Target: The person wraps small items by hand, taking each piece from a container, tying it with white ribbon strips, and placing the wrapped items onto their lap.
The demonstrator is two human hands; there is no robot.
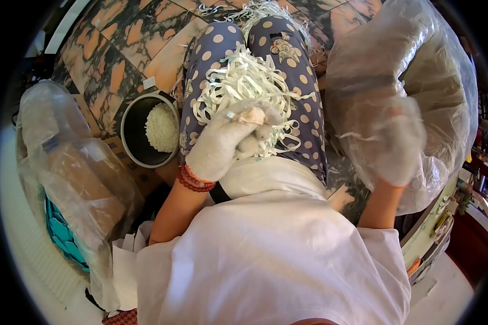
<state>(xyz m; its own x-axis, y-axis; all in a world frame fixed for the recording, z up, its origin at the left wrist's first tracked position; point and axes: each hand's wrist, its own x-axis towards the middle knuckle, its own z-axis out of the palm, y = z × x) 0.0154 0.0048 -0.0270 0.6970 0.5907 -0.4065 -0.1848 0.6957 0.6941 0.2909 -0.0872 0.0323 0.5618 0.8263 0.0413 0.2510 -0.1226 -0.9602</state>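
My left hand point(222, 138), in a whitish glove with its thumb tip bare, is closed over my lap. A thin white strip with a pale blue end point(230, 115) pokes out beside the thumb; the rest of it is hidden by the hand. Under and around that hand, a tangled heap of white strips point(249, 78) covers my thighs. My right hand point(397, 143), also gloved, is over the large clear plastic bag point(358, 59) on the right. Motion smears its fingers, so whether it holds anything is unclear.
To the left stands a dark round pot point(133, 135) with small white pieces point(161, 128) in it. Farther left is a plastic bag point(87, 179) around brown cardboard, with teal pieces point(62, 233) below. More white strips point(260, 12) lie on the patterned tile floor point(127, 35).
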